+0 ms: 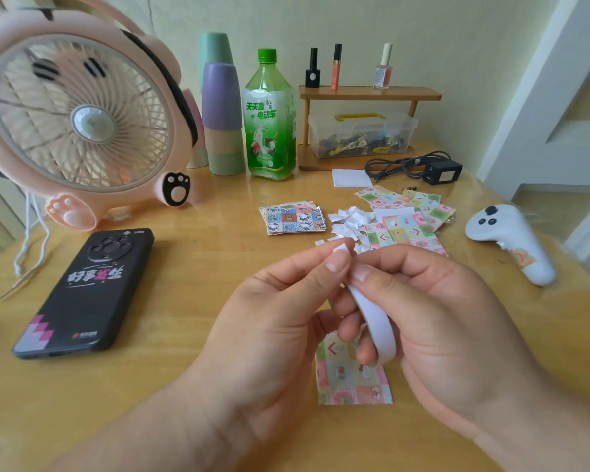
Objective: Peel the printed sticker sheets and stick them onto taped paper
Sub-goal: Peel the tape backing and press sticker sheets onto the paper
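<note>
The left hand (280,318) pinches the end of a white tape roll (375,321), the right hand (440,311) curling its grip round it, above a sticker sheet (348,383) on the desk (171,386).

I'm looking at a home: wooden table (191,301) with a pink cat-shaped fan (82,120), stacked cups (222,120), nail polish bottles (383,68), phone (86,294).

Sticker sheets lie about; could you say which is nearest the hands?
The single sticker sheet beneath the left hand and right hand; the others lie farther back.
</note>
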`<action>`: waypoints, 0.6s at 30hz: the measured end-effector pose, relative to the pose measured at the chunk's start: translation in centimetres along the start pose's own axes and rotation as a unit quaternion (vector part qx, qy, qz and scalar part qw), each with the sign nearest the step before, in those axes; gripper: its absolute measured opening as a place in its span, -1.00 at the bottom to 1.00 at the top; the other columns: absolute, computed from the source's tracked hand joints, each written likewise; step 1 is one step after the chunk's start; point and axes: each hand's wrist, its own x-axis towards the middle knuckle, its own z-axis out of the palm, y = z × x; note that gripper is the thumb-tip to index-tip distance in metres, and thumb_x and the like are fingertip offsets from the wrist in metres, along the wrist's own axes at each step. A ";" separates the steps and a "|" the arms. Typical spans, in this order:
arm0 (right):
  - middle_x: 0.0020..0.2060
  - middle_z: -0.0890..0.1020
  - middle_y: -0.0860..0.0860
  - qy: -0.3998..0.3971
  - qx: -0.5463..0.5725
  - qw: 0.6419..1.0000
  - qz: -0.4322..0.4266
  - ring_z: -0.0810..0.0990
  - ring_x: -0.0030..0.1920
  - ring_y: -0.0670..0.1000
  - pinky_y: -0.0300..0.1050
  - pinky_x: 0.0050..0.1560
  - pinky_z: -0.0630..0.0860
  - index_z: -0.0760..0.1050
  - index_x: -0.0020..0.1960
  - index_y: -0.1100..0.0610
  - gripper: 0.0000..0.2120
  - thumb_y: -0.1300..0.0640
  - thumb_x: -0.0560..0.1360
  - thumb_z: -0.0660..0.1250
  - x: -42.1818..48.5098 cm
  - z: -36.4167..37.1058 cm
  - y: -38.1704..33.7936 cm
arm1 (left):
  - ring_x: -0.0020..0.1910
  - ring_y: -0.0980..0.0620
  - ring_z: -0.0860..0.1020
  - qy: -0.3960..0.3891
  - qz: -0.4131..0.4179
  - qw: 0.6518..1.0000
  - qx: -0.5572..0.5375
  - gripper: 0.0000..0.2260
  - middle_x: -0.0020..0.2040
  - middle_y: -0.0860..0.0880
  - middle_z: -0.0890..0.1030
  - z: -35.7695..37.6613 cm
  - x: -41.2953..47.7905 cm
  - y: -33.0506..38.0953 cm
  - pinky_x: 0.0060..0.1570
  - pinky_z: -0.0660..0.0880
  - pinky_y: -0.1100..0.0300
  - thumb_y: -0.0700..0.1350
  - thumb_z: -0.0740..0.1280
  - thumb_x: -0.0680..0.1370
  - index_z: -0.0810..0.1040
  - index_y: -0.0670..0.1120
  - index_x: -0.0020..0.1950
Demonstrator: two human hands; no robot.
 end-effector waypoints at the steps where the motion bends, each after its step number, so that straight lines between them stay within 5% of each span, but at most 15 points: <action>1: -0.37 0.63 0.21 0.001 0.002 1.000 -0.003 0.57 -0.46 0.11 -0.14 -0.56 0.43 0.61 -0.12 0.29 -0.80 0.15 0.38 0.40 0.0 0.0 0.0 | -0.43 -0.07 0.38 0.001 -0.001 1.000 -0.001 -0.74 -0.37 -0.12 0.42 0.0 0.0 0.0 -0.44 0.45 0.11 -0.21 0.46 0.51 0.63 -0.33 0.14; 18: -0.37 0.63 0.23 0.000 0.001 1.000 -0.004 0.58 -0.46 0.12 -0.13 -0.55 0.46 0.62 -0.09 0.24 -0.85 0.20 0.40 0.52 0.0 0.1 0.5 | -0.48 -0.06 0.36 0.023 0.014 1.000 0.014 -0.83 -0.39 -0.12 0.36 0.4 -0.2 0.2 -0.48 0.41 0.14 -0.19 0.42 0.49 0.64 -0.29 -0.02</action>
